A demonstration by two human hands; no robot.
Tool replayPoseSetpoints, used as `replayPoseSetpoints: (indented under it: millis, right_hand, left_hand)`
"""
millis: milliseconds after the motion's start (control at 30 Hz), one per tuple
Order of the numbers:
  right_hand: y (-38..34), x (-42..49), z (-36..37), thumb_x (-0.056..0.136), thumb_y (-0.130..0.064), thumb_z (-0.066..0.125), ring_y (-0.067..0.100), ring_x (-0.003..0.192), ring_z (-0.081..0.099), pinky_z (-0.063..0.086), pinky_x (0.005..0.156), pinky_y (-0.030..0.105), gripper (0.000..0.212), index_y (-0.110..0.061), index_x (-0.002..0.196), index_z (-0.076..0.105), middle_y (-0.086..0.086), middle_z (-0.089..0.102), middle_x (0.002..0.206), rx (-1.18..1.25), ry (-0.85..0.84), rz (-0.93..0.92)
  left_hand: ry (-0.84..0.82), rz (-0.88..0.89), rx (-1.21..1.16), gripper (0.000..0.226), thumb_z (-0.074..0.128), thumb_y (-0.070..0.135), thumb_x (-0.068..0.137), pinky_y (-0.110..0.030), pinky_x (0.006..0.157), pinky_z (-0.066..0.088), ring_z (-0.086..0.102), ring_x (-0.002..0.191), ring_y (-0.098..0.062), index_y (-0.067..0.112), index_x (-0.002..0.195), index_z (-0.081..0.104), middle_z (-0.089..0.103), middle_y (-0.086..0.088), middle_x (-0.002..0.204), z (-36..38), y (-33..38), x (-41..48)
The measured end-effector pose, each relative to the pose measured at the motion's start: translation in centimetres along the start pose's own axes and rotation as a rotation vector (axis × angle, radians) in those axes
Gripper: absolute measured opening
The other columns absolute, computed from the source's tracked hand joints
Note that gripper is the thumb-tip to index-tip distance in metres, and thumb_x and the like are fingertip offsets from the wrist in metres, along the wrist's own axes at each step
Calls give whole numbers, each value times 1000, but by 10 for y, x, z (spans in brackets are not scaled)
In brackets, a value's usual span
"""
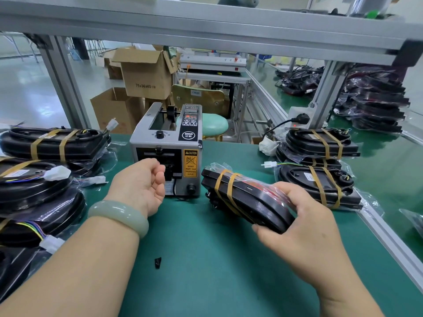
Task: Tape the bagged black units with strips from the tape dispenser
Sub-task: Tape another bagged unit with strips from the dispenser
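Green matting (206,259) covers the bench, smooth and dull. Toward its far edge stands the tape dispenser (169,143), a boxy grey metal case with a yellow caution label. The left hand (142,181), a pale glassy bangle (119,216) on its wrist, sits at the dispenser's outlet with fingers curled in; whether they pinch a strip I cannot tell. The right hand (299,227) grips the rounded end of a bagged black unit (242,195), thumb on its near edge and fingers over crinkly clear plastic. Two tan tape bands (225,186) wrap its other end, just beside the dispenser. Taped units are stacked by the left edge (52,143) and the right edge (320,143).
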State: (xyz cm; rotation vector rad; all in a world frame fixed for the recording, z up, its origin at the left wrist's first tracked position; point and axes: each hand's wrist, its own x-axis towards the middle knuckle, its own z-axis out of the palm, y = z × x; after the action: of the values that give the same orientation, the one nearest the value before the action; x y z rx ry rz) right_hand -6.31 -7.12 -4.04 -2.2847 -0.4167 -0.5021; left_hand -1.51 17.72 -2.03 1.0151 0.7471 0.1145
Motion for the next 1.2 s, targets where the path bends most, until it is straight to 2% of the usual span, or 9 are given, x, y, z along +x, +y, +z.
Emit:
replayPoseSetpoints:
  millis: [167,300,433,533,667,933,1033,1100,1200]
  right_hand:
    - [-1,0,0,51,-35,70,-1,80,59,44,71,9,52,-47,98,50,-25,62,93,-6,-3,4]
    - [-2,0,1,51,-35,69,-3,80,59,43,69,7,52,-48,98,50,-27,62,93,-11,-3,4]
    - [-2,-1,1,51,-34,69,-3,79,59,43,69,8,51,-47,97,51,-26,62,91,-5,-4,8]
    - [-2,-1,1,51,-35,69,-4,80,58,41,67,5,52,-48,97,50,-27,62,91,-16,-2,7]
    - [-2,-1,1,51,-36,69,-4,80,58,41,67,6,51,-48,97,50,-26,61,91,-21,-2,8]
    - [-3,-1,3,51,-35,69,-3,79,58,42,67,7,51,-47,97,50,-25,62,90,-23,-1,11]
    - [-2,-1,3,51,-35,69,-2,79,58,43,68,9,51,-47,97,50,-24,62,90,-22,-3,12]
    - [-1,-1,3,51,-35,70,-2,79,58,43,68,8,51,-47,97,50,-24,62,90,-20,-5,13]
    - [-1,-1,3,51,-35,70,-3,80,58,42,68,7,52,-48,97,50,-25,62,90,-15,-8,18]
  left_hand:
    - [46,12,-21,19,57,25,92,-7,37,34,46,35,2,21,73,57,56,13,48,4,3,4]
    - [72,29,-36,15,58,25,92,-9,38,34,47,48,0,19,78,58,57,9,62,8,2,6]
    - [66,7,-80,13,49,12,91,-10,39,35,47,44,-3,16,83,59,57,6,48,10,2,5]
    - [79,18,-62,13,53,15,91,-8,37,35,47,39,-2,17,79,57,54,7,42,11,2,8]
    - [104,25,-22,13,59,20,92,-8,35,34,48,47,0,19,79,56,56,7,62,12,1,14]
    - [172,88,16,10,60,21,91,-9,34,35,49,51,0,18,82,57,59,6,69,13,-4,20]
    - [165,99,24,15,56,21,92,-13,38,36,43,50,-2,18,77,55,55,7,67,13,-4,19]
    - [148,92,9,17,55,21,92,-17,46,35,41,49,-2,19,75,52,53,8,66,11,-3,16]
    - [72,46,-32,20,55,24,94,-19,50,34,42,46,-2,21,74,52,52,9,63,3,-5,2]
